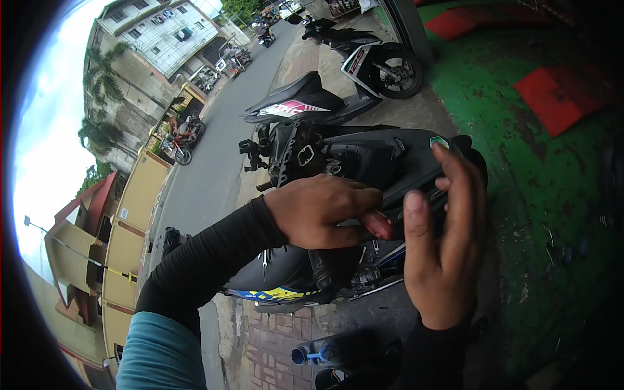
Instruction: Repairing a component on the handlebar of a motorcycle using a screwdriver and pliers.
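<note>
On the head feed I have the left hand [328,211] curled closed around a red handle [379,225] — its blunt end pokes out just beside the right hand [448,240]. That right hand is loosely open, thumb apart from the fingers, with nothing I can see in its grip. Both hands show in front of a dark scooter [409,159]; lower down, a dark container [348,348] sits by brick paving [270,344].
</note>
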`<state>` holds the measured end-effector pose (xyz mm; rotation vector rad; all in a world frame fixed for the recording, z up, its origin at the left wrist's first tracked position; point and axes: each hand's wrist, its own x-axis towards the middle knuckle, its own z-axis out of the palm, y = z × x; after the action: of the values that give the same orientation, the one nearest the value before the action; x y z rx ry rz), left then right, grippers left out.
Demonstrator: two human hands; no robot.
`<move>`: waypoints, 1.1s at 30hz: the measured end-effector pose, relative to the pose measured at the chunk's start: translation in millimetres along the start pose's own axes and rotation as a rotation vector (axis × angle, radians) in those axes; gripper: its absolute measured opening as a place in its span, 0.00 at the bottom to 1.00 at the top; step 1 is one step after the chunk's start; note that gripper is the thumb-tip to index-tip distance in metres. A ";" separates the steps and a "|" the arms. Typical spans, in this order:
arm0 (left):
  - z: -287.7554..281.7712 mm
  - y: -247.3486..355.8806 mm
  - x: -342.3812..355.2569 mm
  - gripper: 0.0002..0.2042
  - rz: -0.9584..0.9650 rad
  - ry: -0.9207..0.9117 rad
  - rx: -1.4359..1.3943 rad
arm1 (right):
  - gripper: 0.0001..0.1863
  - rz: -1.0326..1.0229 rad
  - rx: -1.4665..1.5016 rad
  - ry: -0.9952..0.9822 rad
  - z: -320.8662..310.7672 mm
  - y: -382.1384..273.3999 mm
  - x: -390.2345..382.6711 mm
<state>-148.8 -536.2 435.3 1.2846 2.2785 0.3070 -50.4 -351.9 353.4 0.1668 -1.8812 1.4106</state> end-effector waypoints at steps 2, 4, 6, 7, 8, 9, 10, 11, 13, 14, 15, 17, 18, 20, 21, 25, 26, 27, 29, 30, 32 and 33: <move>1.3 -0.6 -1.0 0.23 0.030 0.020 0.021 | 0.30 0.029 -0.138 -0.208 -0.7 -5.2 -16.1; 1.0 -3.5 -1.5 0.23 0.062 0.018 0.030 | 0.27 0.132 0.111 -0.371 16.3 -5.0 -28.1; 0.1 -7.1 -2.5 0.27 0.002 -0.035 0.032 | 0.25 0.078 0.119 -0.250 29.8 4.9 -36.1; 1.6 -8.7 -2.3 0.27 -0.004 -0.065 0.033 | 0.23 0.011 0.126 -0.188 33.2 12.5 -39.1; 4.6 -10.0 -2.0 0.30 0.073 0.104 -0.077 | 0.18 0.077 0.215 -0.123 30.1 16.9 -44.6; 8.1 -11.6 -0.5 0.34 0.150 0.265 -0.185 | 0.18 0.059 0.202 -0.128 24.9 22.8 -48.7; 10.1 -13.5 0.2 0.39 0.137 0.324 -0.285 | 0.17 0.064 0.210 -0.089 20.2 28.7 -51.9; 12.4 -15.1 0.7 0.45 0.083 0.271 -0.273 | 0.15 0.106 0.221 -0.066 14.6 32.8 -55.4; 17.1 -20.0 6.6 0.45 0.210 0.519 -0.400 | 0.13 0.094 0.208 -0.004 11.5 39.9 -60.1; 18.6 -21.9 9.1 0.45 0.195 0.515 -0.421 | 0.14 0.135 0.225 -0.010 11.2 43.1 -61.7; 17.6 -24.5 12.3 0.48 0.249 0.568 -0.395 | 0.14 0.177 0.242 -0.015 12.8 45.4 -62.8; 18.2 -24.6 14.0 0.51 0.299 0.619 -0.365 | 0.14 0.174 0.288 0.027 19.3 48.2 -64.2; 19.8 -22.5 13.0 0.56 0.221 0.685 -0.391 | 0.14 0.181 0.334 0.036 21.5 48.6 -65.0; 21.4 -17.9 12.4 0.60 0.144 0.756 -0.409 | 0.14 0.188 0.383 0.048 25.2 49.1 -64.6; 23.0 -15.0 12.1 0.59 0.135 0.762 -0.419 | 0.14 0.150 0.357 0.029 25.7 48.9 -64.0; 29.9 -6.2 9.6 0.59 0.089 0.784 -0.437 | 0.15 0.118 0.310 -0.035 30.9 46.2 -57.9; 31.4 -5.9 8.8 0.59 0.081 0.790 -0.445 | 0.15 0.098 0.304 -0.025 31.7 45.5 -56.1; 32.9 -6.1 7.9 0.59 0.073 0.796 -0.453 | 0.15 0.098 0.296 -0.052 33.1 44.8 -54.4; 32.7 -9.4 6.7 0.60 0.114 0.791 -0.398 | 0.15 0.098 0.289 -0.082 36.1 43.6 -51.7; 31.7 -11.4 6.3 0.60 0.097 0.805 -0.404 | 0.15 0.097 0.292 -0.100 38.5 43.0 -50.6; 29.3 -14.7 6.2 0.60 0.155 0.783 -0.346 | 0.16 0.095 0.294 -0.122 43.0 41.6 -49.6; 28.0 -15.5 5.9 0.60 0.243 0.732 -0.248 | 0.16 0.108 0.294 -0.122 45.4 40.9 -49.4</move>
<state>-148.0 -540.8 403.0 1.4747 2.5191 1.2838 -59.4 -391.8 286.3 0.3038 -1.7924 1.7843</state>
